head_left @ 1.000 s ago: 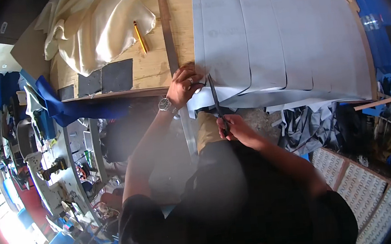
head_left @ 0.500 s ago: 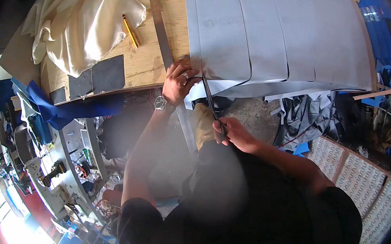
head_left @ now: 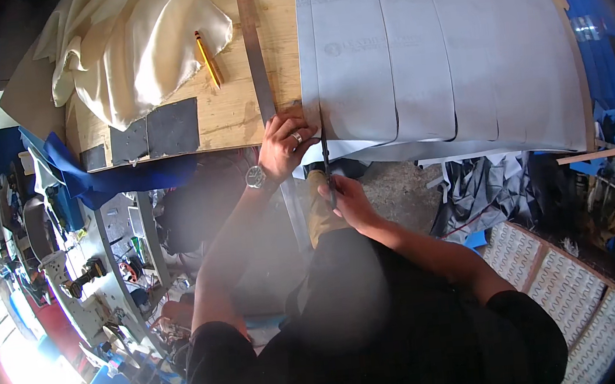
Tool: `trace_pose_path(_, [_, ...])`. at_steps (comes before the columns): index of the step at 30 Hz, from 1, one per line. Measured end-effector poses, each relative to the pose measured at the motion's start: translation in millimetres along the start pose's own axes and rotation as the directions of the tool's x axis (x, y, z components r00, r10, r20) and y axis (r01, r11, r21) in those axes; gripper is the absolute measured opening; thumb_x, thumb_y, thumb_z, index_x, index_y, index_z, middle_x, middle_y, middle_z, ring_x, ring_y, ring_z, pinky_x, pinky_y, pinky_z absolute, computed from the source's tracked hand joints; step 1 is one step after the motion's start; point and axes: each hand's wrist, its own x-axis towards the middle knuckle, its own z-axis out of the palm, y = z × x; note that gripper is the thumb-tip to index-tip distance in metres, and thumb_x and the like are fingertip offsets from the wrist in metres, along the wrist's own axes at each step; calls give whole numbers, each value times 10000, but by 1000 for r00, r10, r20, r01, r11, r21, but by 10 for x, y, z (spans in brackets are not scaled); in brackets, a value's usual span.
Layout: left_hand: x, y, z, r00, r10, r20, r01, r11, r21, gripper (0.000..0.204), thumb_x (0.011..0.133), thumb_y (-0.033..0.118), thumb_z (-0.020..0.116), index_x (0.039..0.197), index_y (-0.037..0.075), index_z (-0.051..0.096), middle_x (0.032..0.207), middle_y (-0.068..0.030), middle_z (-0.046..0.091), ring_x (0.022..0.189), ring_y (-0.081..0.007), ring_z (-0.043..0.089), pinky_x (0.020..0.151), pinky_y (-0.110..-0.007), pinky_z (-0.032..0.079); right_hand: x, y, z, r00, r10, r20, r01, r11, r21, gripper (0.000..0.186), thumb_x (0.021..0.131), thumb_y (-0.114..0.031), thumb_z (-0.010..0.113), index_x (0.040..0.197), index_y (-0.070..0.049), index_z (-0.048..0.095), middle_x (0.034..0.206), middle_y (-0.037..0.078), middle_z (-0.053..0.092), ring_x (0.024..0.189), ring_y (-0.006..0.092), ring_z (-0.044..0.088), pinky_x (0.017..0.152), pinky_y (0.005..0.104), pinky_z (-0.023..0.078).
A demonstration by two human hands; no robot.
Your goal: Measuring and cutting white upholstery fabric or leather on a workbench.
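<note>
The right hand [head_left: 347, 199] is closed around dark scissors [head_left: 326, 159] at the near edge of the grey sheet [head_left: 355, 69] on the table [head_left: 234, 117]. Left hand [head_left: 287, 146], fingers bent, is beside the blades; grip indeterminable.

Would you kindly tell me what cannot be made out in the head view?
In the head view:
- Scissors: handles mostly hidden by the right hand.
- Long strip: partly covered by the left hand.
- Cream fabric: cut off by the top edge.
- Black clothing: partly blurred by pale haze.
</note>
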Motion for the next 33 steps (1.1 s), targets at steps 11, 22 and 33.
trace_pose_path(11, [8,11,-22,1000,11,6,-11,1000,-2,260,648,111,742,902,94,690,903,-29,624,956,-234,556,827,-368,446,136,-127,28,998,3,68,-5,999,34,319,906,-345,574,730,-95,483,603,-31,491,489,41,425,437,201,299])
trace_pose_path(22, [20,31,-41,999,4,-47,-4,1000,-7,258,634,127,758,882,103,691,870,-10,611,925,-221,557,806,-367,438,152,-198,49,1000,-15,-15,15,1000,-21,314,879,-359,611,746,-96,503,612,-27,503,501,45,446,446,204,316])
trace_pose_path(33, [55,78,-151,998,24,-52,-23,1000,12,225,637,77,717,857,74,667,858,-32,595,931,-267,558,813,-392,467,367,-507,2,999,51,0,-51,998,-42,222,898,-303,579,823,-95,566,608,-24,531,503,44,470,414,197,303])
